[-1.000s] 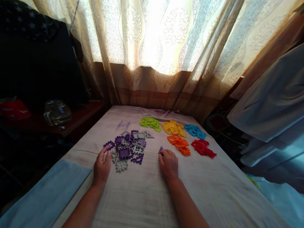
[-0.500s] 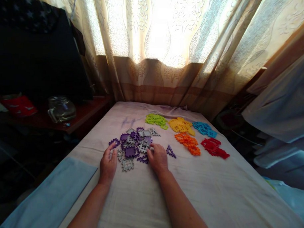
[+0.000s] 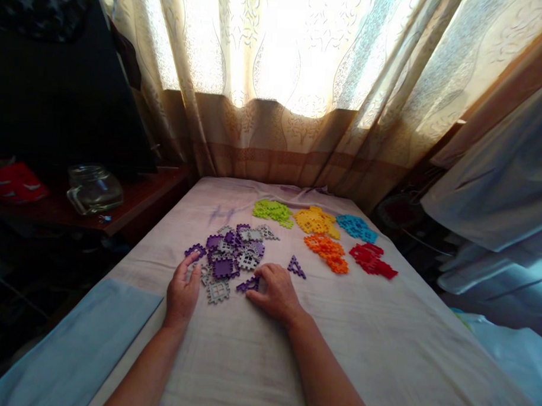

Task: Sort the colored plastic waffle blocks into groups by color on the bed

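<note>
A mixed heap of purple pieces [image 3: 223, 267] and grey pieces [image 3: 218, 290] lies on the cloth-covered surface [image 3: 248, 356]. At its left edge rests my left hand [image 3: 183, 290], fingers apart and holding nothing, near a purple piece [image 3: 195, 251]. My right hand [image 3: 274, 291] is at the heap's lower right, thumb and fingers round the end of a purple piece [image 3: 247, 284] that lies on the cloth. A purple triangular piece [image 3: 296, 266] lies alone to the right of that hand.
Beyond are sorted piles: green [image 3: 273, 211], yellow [image 3: 315, 221], blue [image 3: 356, 227], orange [image 3: 327, 252] and red [image 3: 373, 260]. A glass jug [image 3: 95, 189] stands on the dark red desk [image 3: 142, 201] at left. Blue fabric [image 3: 77, 338] lies at the lower left.
My right hand has moved down from the grey piece at the heap's right side to the purple piece below it. The whole view has shifted slightly, with things appearing further left.
</note>
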Available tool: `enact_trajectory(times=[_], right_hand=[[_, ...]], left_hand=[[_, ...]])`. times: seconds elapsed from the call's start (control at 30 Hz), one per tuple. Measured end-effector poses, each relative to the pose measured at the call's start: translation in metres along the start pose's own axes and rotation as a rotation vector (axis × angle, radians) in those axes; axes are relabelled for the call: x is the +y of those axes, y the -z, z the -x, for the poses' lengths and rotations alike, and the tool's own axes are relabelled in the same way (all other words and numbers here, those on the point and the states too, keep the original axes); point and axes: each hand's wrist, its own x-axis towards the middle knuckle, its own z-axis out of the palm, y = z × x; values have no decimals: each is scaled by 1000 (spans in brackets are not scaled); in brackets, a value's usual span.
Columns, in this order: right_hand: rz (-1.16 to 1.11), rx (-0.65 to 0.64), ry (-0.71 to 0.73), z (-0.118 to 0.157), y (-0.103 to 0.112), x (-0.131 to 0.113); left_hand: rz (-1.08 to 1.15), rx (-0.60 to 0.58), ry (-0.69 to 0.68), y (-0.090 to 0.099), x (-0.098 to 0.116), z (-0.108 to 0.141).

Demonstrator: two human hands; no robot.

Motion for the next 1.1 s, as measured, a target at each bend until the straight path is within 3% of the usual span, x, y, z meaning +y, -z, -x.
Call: enact_trajectory(times=[0.23,0.37,0.47,0.57,0.67,0.9,1.1], right_hand=[[150,279,-241,2,39,61],[179,313,-309,9,40,85],[187,334,-296,8,36,86],[168,343,-243,2,33,72],[107,321,-148,-5,23,41],[65,89,139,-10,-20,-37],[146,45,139,-23,-36,-54]], left_hand=[[-15,-5,6,-1,0,1],[-22,-8,7,0,1,1],[-22,-8,4,0,1,1],[-22,-1,0,0,-1,1],[-21,-1,-6,-1,-4,1],[15,-22,-3,-4,-9,0],[0,-35,-9,-4,-11,0]])
